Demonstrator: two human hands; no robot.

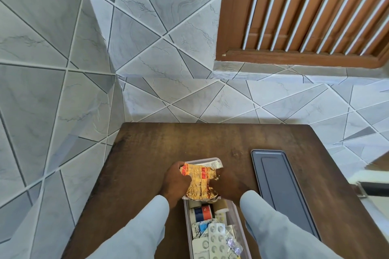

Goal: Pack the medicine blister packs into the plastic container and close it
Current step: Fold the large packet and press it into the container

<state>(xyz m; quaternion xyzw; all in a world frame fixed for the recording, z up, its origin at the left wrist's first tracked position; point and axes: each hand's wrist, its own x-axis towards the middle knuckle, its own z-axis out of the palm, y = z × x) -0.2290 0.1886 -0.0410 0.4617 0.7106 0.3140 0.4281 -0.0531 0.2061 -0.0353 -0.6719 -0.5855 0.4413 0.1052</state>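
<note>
A long clear plastic container (236,214) lies lengthwise on the dark wooden table (147,149), running toward me. Several blister packs (216,237) and small medicine boxes (203,212) fill its near part. Over its far end, both hands hold a crumpled orange and yellow blister pack bundle (199,181). My left hand (176,183) grips its left side and my right hand (228,187) grips its right side. The container's grey lid (280,185) lies flat on the table to the right, apart from the container.
A tiled wall stands behind and to the left of the table. A brown louvred window (305,17) is at the upper right. A dark handle-like object (372,189) shows past the table's right edge.
</note>
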